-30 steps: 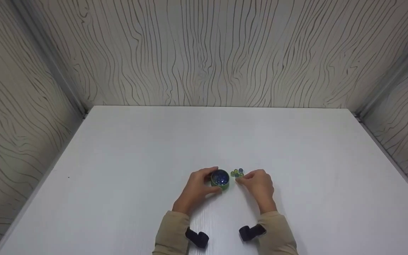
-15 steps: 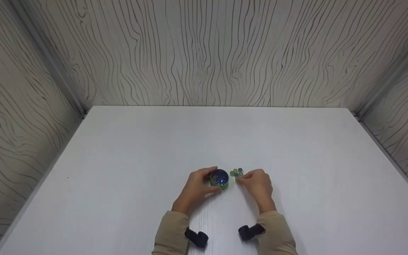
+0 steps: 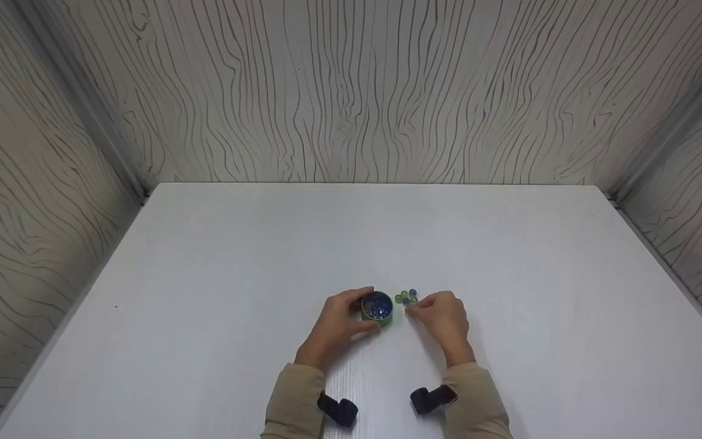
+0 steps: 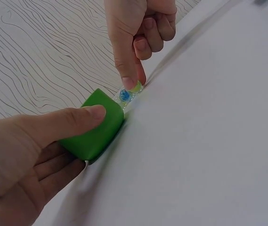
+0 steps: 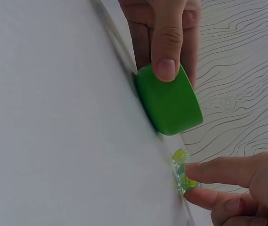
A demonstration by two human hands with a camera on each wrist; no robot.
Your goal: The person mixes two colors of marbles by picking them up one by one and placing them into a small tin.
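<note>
My left hand [image 3: 336,320] grips a small green cup [image 5: 169,108] on the white table, thumb on the near side and fingers behind. Shiny dark blue shows inside the cup in the head view; I cannot tell what it is. Just right of the cup lies a small cluster of clear glass marbles [image 3: 404,296], some yellow-green, some blue. At the cluster's near edge, my right hand [image 3: 445,317] pinches a yellow-green marble [image 5: 187,182] between thumb and forefinger, low at the tabletop. Its other fingers are curled in the left wrist view.
The white table [image 3: 235,256] reaches back to a wood-grain patterned wall [image 3: 345,91], with similar walls on both sides. Black wrist mounts [image 3: 340,410] stick out from the tan sleeves [image 3: 296,396]. A tiny dark speck [image 3: 116,306] lies at the table's left.
The whole head view shifts very slightly to the left. Both hands, the cup and the marbles otherwise keep their places.
</note>
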